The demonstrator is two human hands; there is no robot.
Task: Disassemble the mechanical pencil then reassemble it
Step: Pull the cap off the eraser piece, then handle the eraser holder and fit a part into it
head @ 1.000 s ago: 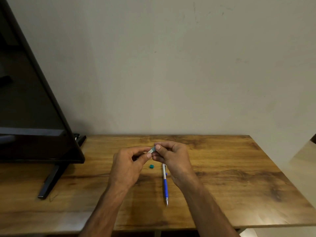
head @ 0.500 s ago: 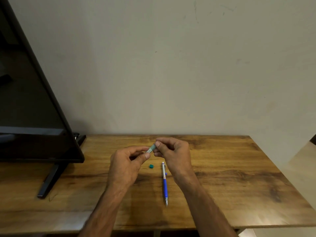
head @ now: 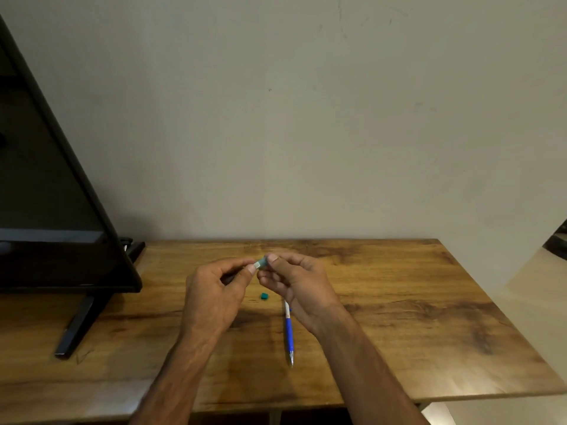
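**Both hands pinching a small pencil part above the table**

Left hand (head: 214, 297) and right hand (head: 299, 285) meet fingertip to fingertip over the middle of the table (head: 399, 317). Between them sits a small part (head: 260, 264) – pale, teal-tinted, short and roughly cylindrical, too small to identify further. Left thumb and forefinger close on its left end; right thumb and forefinger close on its right end. So both hands are clamped on the same piece, held clear of the wood. Something dark shows inside the left hand's curl, cannot tell what it is.

Other fingers of both hands are loosely curled. Both forearms come in from the bottom edge, bare.

Pencil (head: 288, 331) lies on the table just below the right hand – white upper section partly hidden under the wrist, blue grip, metal tip pointing toward the near edge. It runs nearly straight front to back. Neither hand touches it as far as the view shows.

Cap (head: 264, 296) – small teal bit – rests on the wood between the two hands, just left of the pencil's upper end and apart from it.

Further out: a monitor (head: 46, 210) with a dark screen stands at the left end of the table, its stand (head: 78, 323) angled toward the near edge. Plain wall (head: 306, 118) behind the table.
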